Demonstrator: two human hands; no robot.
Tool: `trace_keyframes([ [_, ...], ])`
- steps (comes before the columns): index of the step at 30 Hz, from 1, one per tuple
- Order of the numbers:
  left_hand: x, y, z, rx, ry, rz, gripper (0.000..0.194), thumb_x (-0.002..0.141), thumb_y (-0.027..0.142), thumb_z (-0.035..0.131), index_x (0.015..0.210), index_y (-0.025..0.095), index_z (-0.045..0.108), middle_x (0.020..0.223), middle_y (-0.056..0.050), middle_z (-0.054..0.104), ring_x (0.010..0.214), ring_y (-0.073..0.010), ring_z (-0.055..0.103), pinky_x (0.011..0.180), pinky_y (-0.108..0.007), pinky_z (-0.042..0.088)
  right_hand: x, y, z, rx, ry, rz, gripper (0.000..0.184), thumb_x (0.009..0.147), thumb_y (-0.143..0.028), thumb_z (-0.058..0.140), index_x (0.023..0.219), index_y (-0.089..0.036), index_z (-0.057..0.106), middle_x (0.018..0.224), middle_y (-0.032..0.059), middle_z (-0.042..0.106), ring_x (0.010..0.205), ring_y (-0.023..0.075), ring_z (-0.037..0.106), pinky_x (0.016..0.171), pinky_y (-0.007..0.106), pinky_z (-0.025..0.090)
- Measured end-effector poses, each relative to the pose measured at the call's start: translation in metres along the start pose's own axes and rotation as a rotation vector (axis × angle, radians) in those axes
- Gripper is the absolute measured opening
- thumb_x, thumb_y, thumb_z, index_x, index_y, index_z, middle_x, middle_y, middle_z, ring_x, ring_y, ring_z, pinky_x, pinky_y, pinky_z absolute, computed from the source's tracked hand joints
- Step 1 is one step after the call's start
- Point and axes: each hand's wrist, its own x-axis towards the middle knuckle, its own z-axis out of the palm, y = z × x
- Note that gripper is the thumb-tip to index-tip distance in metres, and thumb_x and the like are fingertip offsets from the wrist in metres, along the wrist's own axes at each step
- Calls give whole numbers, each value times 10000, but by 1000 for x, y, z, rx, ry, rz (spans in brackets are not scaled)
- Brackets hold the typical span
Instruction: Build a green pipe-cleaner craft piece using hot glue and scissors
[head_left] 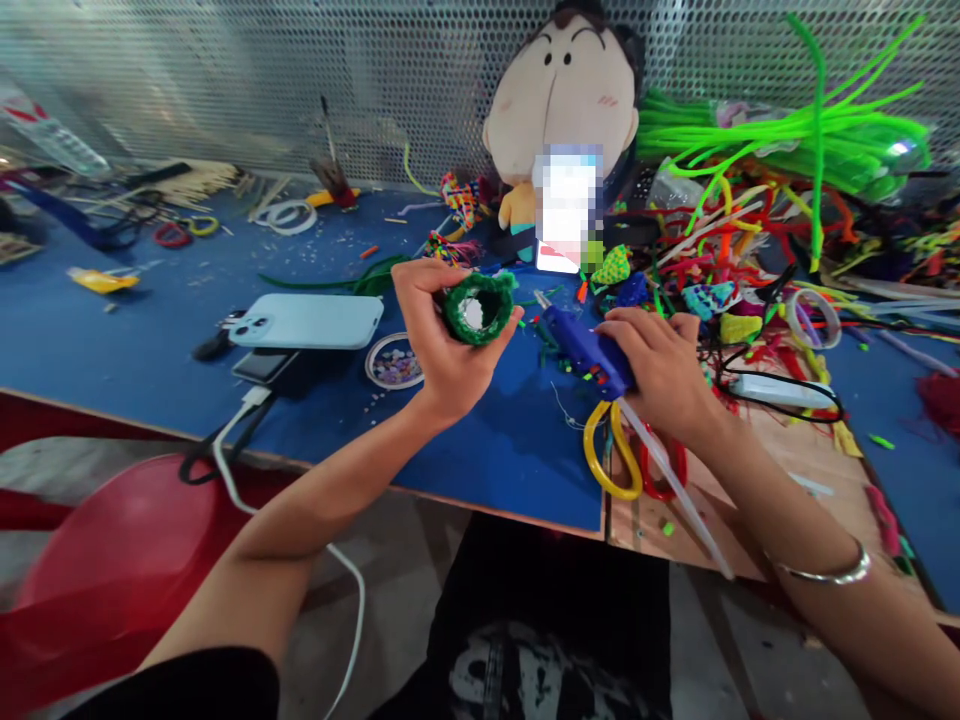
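Observation:
My left hand (450,355) is closed around a green fuzzy ring-shaped piece (459,318), hollow, with something white and shiny inside it. To its right, my right hand (656,365) grips a blue glue gun (581,345), whose nozzle points up and left toward the green piece without touching it. A long translucent glue stick (675,490) sticks out of the gun's rear. Below my right hand are the yellow handle (594,465) and red handle (679,475) of scissors. A small round dish of beads (394,362) is beside my left wrist.
A light blue phone (307,320) lies at the left with a white cable (225,455) hanging over the edge. A plush doll (562,90) and a lit phone screen (566,200) stand at the back. Green pipe cleaners (780,140) pile at the right. A red stool (127,540) is lower left.

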Motion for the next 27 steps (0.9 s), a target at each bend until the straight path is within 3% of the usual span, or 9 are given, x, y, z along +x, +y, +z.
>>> trace_keyframes([
  [4, 1, -1, -2, 30, 6, -31, 507, 689, 524, 758, 998, 248, 466, 957, -18, 444, 988, -228, 514, 1004, -517, 414, -1, 7, -7, 46, 232, -9, 194, 956, -302, 438, 1056, -203, 571, 1090, 67, 684, 937, 193, 616, 771, 369, 309],
  [8, 2, 4, -3, 50, -47, -27, 533, 688, 582, 740, 982, 237, 459, 940, -16, 444, 925, -203, 506, 908, -445, 447, -6, -5, -21, 171, 372, -49, 194, 965, -300, 427, 1070, -225, 573, 1064, 70, 698, 905, 200, 630, 764, 376, 413],
  [15, -1, 7, 0, 20, -45, 144, 448, 742, 536, 719, 990, 238, 495, 886, -25, 474, 821, -175, 489, 687, -368, 430, -11, -21, -34, 233, 271, -216, 234, 962, -306, 441, 1132, -188, 552, 1038, 144, 687, 887, 215, 618, 757, 381, 492],
  [19, -3, 6, 2, 4, -84, 105, 430, 751, 492, 733, 997, 247, 480, 886, -27, 468, 810, -176, 465, 684, -401, 405, -11, -20, -31, 213, 264, -203, 193, 966, -297, 433, 1065, -203, 570, 974, 110, 691, 824, 192, 600, 727, 364, 477],
  [23, -4, 4, 2, 7, -65, 230, 508, 716, 601, 719, 983, 253, 464, 850, -19, 461, 774, -167, 458, 624, -394, 409, -10, -20, -31, 197, 233, -194, 179, 973, -250, 404, 986, -203, 576, 922, 94, 665, 781, 173, 562, 719, 347, 462],
  [27, -5, 10, 1, 16, -104, 95, 455, 729, 535, 734, 966, 262, 457, 874, -22, 478, 809, -188, 487, 683, -400, 434, -10, -22, -34, 182, 231, -201, 153, 960, -181, 402, 950, -196, 554, 841, 83, 627, 757, 173, 536, 704, 336, 457],
])
